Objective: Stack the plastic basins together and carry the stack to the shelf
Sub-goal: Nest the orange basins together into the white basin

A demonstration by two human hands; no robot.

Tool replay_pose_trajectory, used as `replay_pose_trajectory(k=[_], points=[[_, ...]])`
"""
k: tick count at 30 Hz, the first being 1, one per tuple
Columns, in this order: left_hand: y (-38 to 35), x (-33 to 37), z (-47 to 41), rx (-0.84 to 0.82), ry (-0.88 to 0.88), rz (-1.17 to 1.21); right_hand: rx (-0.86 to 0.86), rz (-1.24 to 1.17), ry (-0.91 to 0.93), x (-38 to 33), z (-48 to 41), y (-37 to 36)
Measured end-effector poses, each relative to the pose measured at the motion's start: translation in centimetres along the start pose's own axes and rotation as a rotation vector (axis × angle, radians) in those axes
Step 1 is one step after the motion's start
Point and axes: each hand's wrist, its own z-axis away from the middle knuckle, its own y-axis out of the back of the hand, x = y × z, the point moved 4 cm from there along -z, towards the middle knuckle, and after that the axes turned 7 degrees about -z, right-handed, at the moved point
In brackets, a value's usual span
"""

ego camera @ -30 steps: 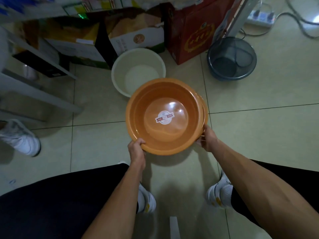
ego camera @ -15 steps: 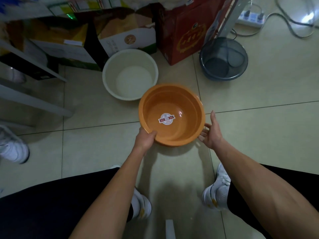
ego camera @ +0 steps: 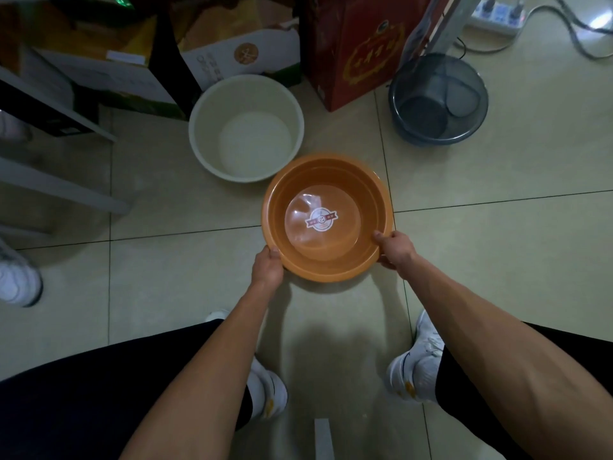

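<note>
An orange plastic basin (ego camera: 365, 194) with a round sticker inside sits low over the tiled floor in front of me. My left hand (ego camera: 268, 266) grips its near-left rim and my right hand (ego camera: 394, 248) grips its near-right rim. Just behind it, touching its far-left edge, stands a cream basin (ego camera: 205, 127), empty. A dark grey see-through basin (ego camera: 471, 91) with a smaller dark container inside rests on the floor at the far right.
Cardboard boxes (ego camera: 238, 54) and a red box (ego camera: 358, 44) line the back. A pale shelf frame (ego camera: 59, 190) runs along the left. A power strip (ego camera: 497, 11) with cables lies far right. Another person's white shoe (ego camera: 16, 277) is at the left edge.
The orange basin came down toward the floor next to the cream basin. My right hand let go and opened briefly, and now grips the rim again.
</note>
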Motion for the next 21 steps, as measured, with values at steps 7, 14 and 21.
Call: replay_pose_trajectory(k=[7, 14, 21], points=[[1.0, 3.6, 3.8, -0.003, 0.041, 0.141, 0.029, 0.046, -0.035, 0.0, -0.9, -0.1], [1.3, 2.7, 3.3, -0.110, 0.149, 0.217, 0.074, 0.240, -0.010, 0.1, -2.4, -2.7], [1.8, 2.9, 2.6, -0.067, 0.081, 0.349, 0.000, 0.145, -0.015, -1.1, 0.0, -1.2]])
